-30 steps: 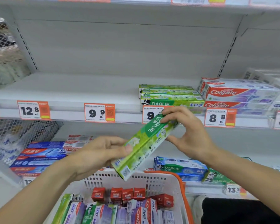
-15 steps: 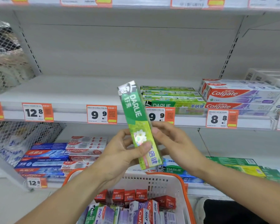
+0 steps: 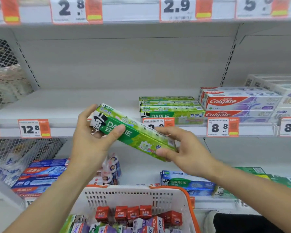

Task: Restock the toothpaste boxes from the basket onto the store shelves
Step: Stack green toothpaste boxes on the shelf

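Toothpaste box (image 3: 134, 132), green with the Darlie name, sits in both hands in front of the middle shelf (image 3: 57, 105), tilted so its left end is higher than its right. From my remote view, the left hand (image 3: 94, 133) grips the left end, thumb across the front face and fingers curled behind. The right hand (image 3: 183, 148) pinches the lower right end, thumb under the front edge and fingers over the top. The box is in the air, touching neither shelf nor basket.

Behind it on the middle shelf lies a stack of matching green Darlie boxes (image 3: 171, 106), and just beside that stack, to the right, red and white Colgate boxes (image 3: 238, 101). Orange and white price tags (image 3: 34, 128) run along the shelf edge. The left half of that shelf is bare.

Below the hands, a white basket (image 3: 133, 197) with an orange rim holds small red boxes (image 3: 133, 213) in a row, with purple and white boxes in front of them. The lower shelf carries blue Colgate boxes (image 3: 40, 175) at left and a blue Darlie box (image 3: 186, 184) at right.
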